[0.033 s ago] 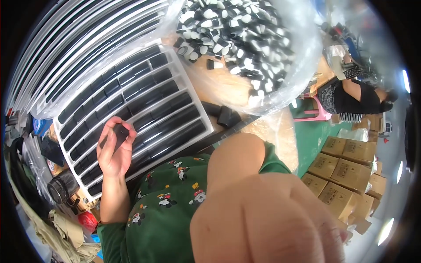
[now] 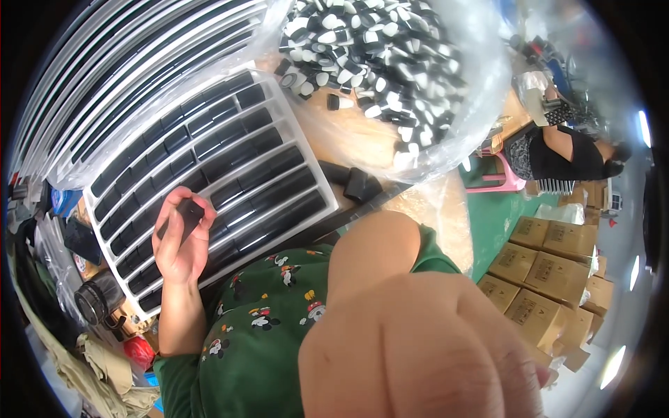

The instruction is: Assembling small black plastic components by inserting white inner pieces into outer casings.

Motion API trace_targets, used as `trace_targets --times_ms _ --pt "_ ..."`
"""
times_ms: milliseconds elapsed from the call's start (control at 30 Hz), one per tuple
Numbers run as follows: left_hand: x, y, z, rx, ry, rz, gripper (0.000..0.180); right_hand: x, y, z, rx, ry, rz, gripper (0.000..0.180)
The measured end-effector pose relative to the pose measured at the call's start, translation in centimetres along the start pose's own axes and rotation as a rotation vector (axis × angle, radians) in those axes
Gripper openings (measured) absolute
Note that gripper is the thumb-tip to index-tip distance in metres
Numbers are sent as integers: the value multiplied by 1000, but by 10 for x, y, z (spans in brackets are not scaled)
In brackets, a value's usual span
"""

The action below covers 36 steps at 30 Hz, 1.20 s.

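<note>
My left hand (image 2: 178, 247) is raised over a white slotted tray (image 2: 327, 191) and pinches a small black tube piece (image 2: 185, 212) between thumb and fingers. The tray's rows are filled with similar black pieces lying end to end. My right hand (image 2: 418, 348) is very close to the camera at the lower middle, curled into a fist and blurred; nothing shows in it. Two loose black pieces (image 2: 355, 182) lie on the table just right of the tray. A clear plastic bag (image 2: 453, 125) of several black-and-white caps (image 2: 376, 56) sits behind them.
More white trays (image 2: 125, 70) are stacked at the upper left under plastic film. Brown cardboard boxes (image 2: 550, 272) stand on the green floor at right. Another person (image 2: 564, 153) sits at the far right by a pink stool (image 2: 498, 177). A black round container (image 2: 94, 299) lies at left.
</note>
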<state>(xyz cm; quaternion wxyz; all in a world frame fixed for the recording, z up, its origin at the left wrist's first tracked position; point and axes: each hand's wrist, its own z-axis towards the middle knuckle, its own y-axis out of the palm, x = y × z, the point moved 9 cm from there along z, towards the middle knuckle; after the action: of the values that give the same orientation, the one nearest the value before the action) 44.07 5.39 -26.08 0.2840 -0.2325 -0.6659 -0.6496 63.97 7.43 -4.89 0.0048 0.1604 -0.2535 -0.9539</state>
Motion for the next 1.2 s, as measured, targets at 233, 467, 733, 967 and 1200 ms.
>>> trace_targets --times_ms 233,467,733,967,1200 --pt "7 -7 -9 93 60 -265 52 35 -37 -5 156 59 -166 26" --pt "-26 27 4 -82 -98 -161 51 122 -138 -64 554 667 -803 32" --pt "-18 17 -4 318 0 553 27 156 -148 -91 616 798 -677 57" --pt "-39 26 -18 223 -47 448 24 155 -113 -104 478 893 -392 64" --pt "-53 24 -25 93 -154 693 13 159 -114 -129 621 1033 -192 43"
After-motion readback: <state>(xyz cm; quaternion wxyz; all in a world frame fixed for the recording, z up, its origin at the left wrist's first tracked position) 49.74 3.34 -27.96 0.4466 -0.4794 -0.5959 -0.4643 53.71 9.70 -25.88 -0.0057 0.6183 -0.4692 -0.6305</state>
